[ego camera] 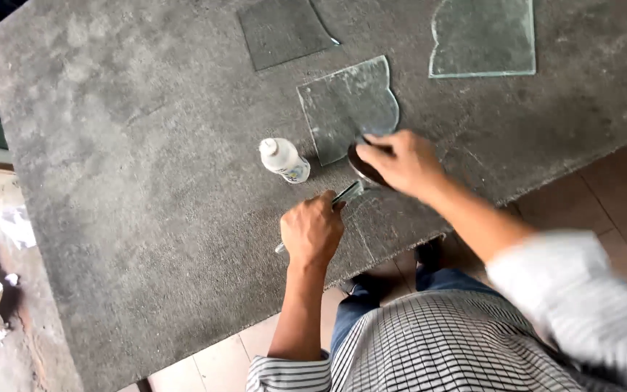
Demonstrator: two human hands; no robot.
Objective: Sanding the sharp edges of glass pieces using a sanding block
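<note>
At a grey felt-topped worktable (146,181), the left hand (312,231) closes around a slim metal hand tool (346,194) while the right hand (400,161) grips a dark rounded object (361,165) at the edge of a clear, curved-edged glass pane (346,105) lying flat mid-table; the pane looks stiff, brittle and sharp-edged, safest held flat by its straight sides.
</note>
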